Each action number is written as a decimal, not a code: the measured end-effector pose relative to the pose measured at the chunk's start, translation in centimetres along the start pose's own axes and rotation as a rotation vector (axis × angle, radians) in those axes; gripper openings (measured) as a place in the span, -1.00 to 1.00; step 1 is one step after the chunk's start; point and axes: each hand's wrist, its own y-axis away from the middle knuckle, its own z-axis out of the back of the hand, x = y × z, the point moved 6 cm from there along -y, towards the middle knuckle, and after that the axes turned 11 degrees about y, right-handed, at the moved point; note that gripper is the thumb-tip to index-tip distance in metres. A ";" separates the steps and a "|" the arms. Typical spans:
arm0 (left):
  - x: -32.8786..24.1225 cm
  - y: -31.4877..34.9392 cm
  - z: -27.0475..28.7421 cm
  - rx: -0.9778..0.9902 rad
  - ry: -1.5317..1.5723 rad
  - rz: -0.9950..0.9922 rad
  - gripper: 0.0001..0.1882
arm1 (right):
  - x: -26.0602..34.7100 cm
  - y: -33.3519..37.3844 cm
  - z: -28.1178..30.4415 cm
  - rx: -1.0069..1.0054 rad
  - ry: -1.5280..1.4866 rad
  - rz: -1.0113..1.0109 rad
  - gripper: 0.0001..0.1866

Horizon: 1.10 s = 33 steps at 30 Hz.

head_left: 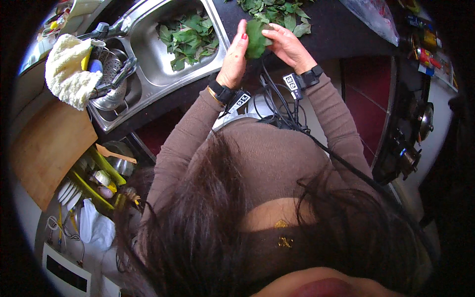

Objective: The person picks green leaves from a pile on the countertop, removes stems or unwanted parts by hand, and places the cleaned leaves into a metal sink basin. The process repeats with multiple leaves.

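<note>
Between my hands, at the front edge of the dark counter, is a broad green leaf. My right hand pinches its right side between thumb and fingers. On the leaf's other side, my left hand has its thumb and fingers pressed together at the edge; part of the grip is hidden. A heap of similar leaves lies on the counter just beyond. To the left, more loose green leaves sit in the basin of the steel sink.
A cream towel hangs by the faucet, near a metal colander. At left are a wooden board and a green utensil rack. A clear plastic bag lies at the far right. Black cables hang below my wrists.
</note>
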 end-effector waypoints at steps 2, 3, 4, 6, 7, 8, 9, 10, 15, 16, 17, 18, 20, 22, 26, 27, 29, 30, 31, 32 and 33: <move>-0.2 0.1 1.3 -0.179 0.000 0.022 -0.32 | 0.2 0.4 0.4 0.012 -0.036 -0.016 -0.74; -0.1 0.0 2.1 -0.258 0.084 0.070 -0.35 | 0.2 0.6 0.4 0.035 -0.056 -0.023 -0.74; -0.2 -0.2 2.3 -0.211 0.145 0.112 -0.39 | 0.1 0.4 0.4 0.059 -0.003 -0.050 -0.73; 0.1 -0.5 2.6 -0.166 0.186 0.186 -0.47 | -0.1 0.1 0.4 0.081 0.059 -0.070 -0.73; 0.2 -0.7 2.6 -0.144 0.155 0.187 -0.51 | -0.3 0.0 0.3 0.099 0.090 -0.087 -0.73; 0.3 -0.8 2.6 -0.123 0.125 0.189 -0.55 | -0.4 -0.2 0.3 0.107 0.106 -0.079 -0.72; 0.2 -0.9 2.9 -0.146 0.078 0.139 -0.57 | -0.4 -0.3 0.2 0.120 0.124 -0.076 -0.72; 0.1 -1.0 3.0 -0.169 0.031 0.090 -0.58 | -0.5 -0.3 0.1 0.133 0.141 -0.075 -0.71; -0.2 -0.9 3.8 -0.228 -0.084 0.016 -0.64 | -1.4 -0.3 0.5 0.070 0.117 -0.128 -0.68; -0.5 -0.7 3.9 -0.240 -0.152 -0.031 -0.64 | -1.5 -0.3 0.5 0.077 0.123 -0.133 -0.69; -0.5 -0.7 3.9 -0.229 -0.172 -0.035 -0.63 | -1.6 -0.4 0.5 0.109 0.117 -0.123 -0.70; -0.6 -0.6 3.9 -0.216 -0.193 -0.040 -0.62 | -1.9 -0.4 0.8 0.070 0.129 -0.142 -0.70; -0.7 -0.4 4.0 -0.221 -0.235 -0.047 -0.60 | -2.4 -0.7 1.2 0.054 0.124 -0.144 -0.71; -0.9 -0.3 4.2 -0.252 -0.280 -0.060 -0.58 | -2.7 -0.8 1.9 0.000 0.136 -0.149 -0.71; -0.9 -0.3 4.4 -0.208 -0.236 -0.058 -0.59 | -3.2 -0.7 2.6 -0.028 0.067 -0.201 -0.68; -0.9 -0.3 4.5 -0.190 -0.230 -0.047 -0.59 | -3.2 -0.6 2.7 -0.040 0.059 -0.204 -0.67; -0.6 -0.3 4.8 -0.200 -0.211 -0.026 -0.59 | -3.2 -0.5 2.6 -0.051 0.043 -0.194 -0.66; -0.4 -0.2 5.0 -0.226 -0.197 -0.018 -0.59 | -3.3 -0.5 2.6 -0.077 0.051 -0.201 -0.65; -0.3 -0.1 5.2 -0.235 -0.172 -0.033 -0.60 | -3.3 -0.4 2.5 -0.081 0.052 -0.199 -0.65; 0.1 -0.1 5.6 -0.244 -0.192 0.024 -0.61 | -3.4 -0.4 2.5 -0.083 0.053 -0.203 -0.65; 0.4 -0.1 5.9 -0.235 -0.200 0.058 -0.63 | -3.5 -0.4 2.5 -0.090 0.071 -0.209 -0.65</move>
